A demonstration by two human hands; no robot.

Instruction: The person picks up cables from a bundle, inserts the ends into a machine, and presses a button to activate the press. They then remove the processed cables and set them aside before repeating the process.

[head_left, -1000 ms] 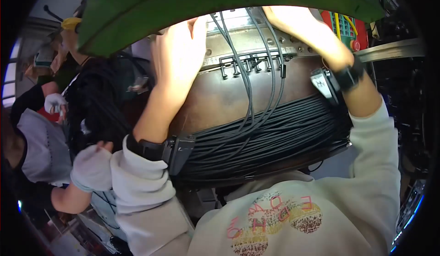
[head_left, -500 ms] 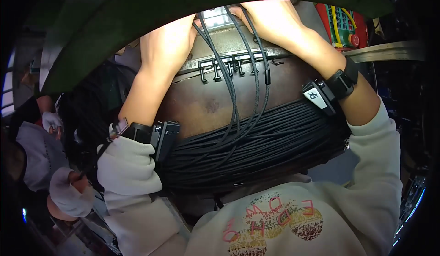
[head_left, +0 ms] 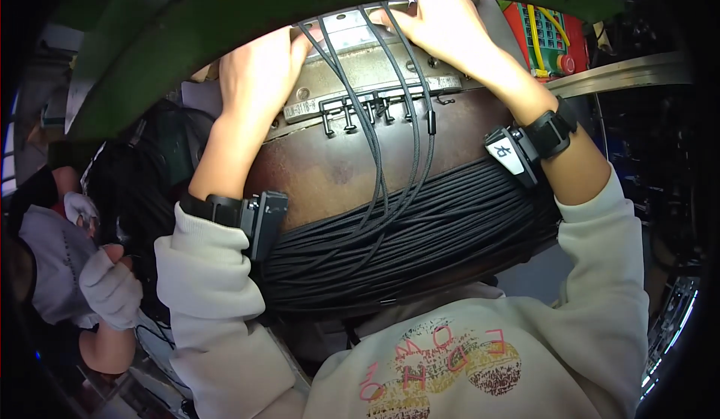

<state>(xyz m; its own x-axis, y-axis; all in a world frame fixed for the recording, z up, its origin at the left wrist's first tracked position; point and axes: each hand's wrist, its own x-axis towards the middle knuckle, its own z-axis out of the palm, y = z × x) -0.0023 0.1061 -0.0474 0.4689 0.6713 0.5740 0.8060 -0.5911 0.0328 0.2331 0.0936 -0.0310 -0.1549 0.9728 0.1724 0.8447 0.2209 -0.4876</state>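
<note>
My left hand (head_left: 259, 66) lies at the left end of a metal mould-like block (head_left: 326, 81), its thumb held out near the cables. Across the block, my right hand (head_left: 450, 33) reaches in with its thumb stretched toward the rightmost cables. The other fingers of both hands are hidden by the dark green overhang and washed out by bright light. Several black cables (head_left: 410, 138) rise between my hands into a shiny metal part (head_left: 352, 38). A branched black plastic piece (head_left: 367, 111) with short prongs hangs along the block's front edge. One cable carries a black sleeve (head_left: 431, 123).
A thick bundle of black cables (head_left: 420, 231) lies before me on a brown surface (head_left: 315, 171). Above hangs the green overhang (head_left: 225, 21). A red control box (head_left: 555, 36) stands at the far right. Another person's gloved hand (head_left: 111, 288) is at the left.
The block, cables and arms sit slightly further left in view. My left hand has moved left, off the cables, baring more of the block. The other person's gloved hand has risen.
</note>
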